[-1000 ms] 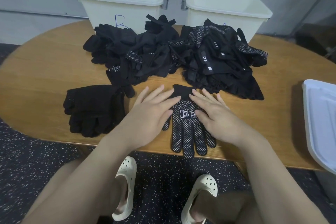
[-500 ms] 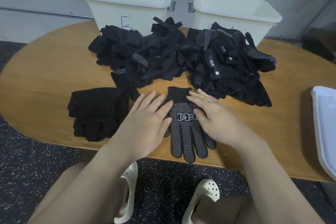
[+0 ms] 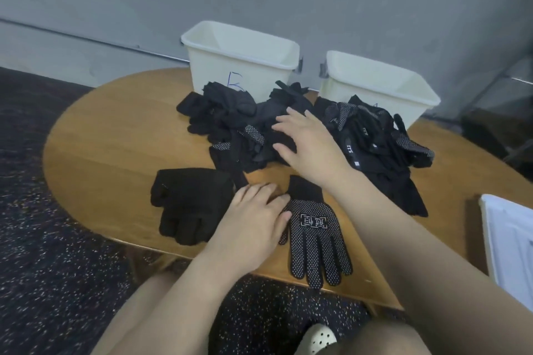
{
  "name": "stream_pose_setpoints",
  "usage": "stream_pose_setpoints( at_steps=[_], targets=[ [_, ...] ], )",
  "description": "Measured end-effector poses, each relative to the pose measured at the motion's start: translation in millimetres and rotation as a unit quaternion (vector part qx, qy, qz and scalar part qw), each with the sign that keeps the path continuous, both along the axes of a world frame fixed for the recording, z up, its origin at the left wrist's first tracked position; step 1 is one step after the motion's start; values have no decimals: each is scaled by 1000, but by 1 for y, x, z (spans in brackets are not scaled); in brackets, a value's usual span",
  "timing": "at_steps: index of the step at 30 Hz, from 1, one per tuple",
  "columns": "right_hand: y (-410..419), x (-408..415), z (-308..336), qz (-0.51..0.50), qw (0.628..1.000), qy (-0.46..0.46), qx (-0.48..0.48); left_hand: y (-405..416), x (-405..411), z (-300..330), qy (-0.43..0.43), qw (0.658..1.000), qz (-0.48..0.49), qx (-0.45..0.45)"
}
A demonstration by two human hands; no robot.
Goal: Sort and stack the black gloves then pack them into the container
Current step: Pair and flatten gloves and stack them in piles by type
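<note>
A black glove with white dots (image 3: 314,233) lies flat near the table's front edge, fingers toward me. My left hand (image 3: 253,222) rests flat on the table, its fingertips touching the glove's left edge. A stack of plain black gloves (image 3: 187,204) sits to its left. My right hand (image 3: 308,144) hovers with spread fingers over the big loose pile of black gloves (image 3: 375,141) in the middle; it holds nothing. Two cream containers stand at the back, the left one (image 3: 239,66) and the right one (image 3: 377,86).
The oval wooden table (image 3: 109,147) has bare wood on its left side. A white lid or tray (image 3: 510,239) lies at the right edge. My knees and a white clog (image 3: 320,340) are below the table's front edge. A grey wall is behind the containers.
My right hand has lifted off the dotted glove and reached forward over the pile. My left hand has slid to the glove's left edge. The camera tilted up.
</note>
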State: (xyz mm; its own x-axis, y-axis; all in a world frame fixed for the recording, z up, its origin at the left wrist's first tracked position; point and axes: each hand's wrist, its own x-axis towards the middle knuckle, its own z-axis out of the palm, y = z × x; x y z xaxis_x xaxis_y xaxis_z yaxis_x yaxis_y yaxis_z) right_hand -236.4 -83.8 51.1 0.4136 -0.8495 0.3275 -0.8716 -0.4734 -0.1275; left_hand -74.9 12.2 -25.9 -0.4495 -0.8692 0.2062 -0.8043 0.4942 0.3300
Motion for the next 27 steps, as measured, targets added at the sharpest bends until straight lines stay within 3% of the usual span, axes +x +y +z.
stream_pose_setpoints(
  at_steps=[5,12,18,23,27],
  targets=[
    [-18,5,-4,-15,989,146,6,3,0,1,7,999,-33,25],
    [-20,-6,16,-39,986,160,-30,1,0,2,4,998,-34,47],
    [-23,-12,24,-6,966,259,24,5,-3,6,15,998,-24,60],
    [-21,-15,27,3,982,185,-29,4,-3,5,18,998,-25,58],
    [-16,-13,38,-28,998,37,-43,3,-2,5,22,997,-28,67]
  ],
)
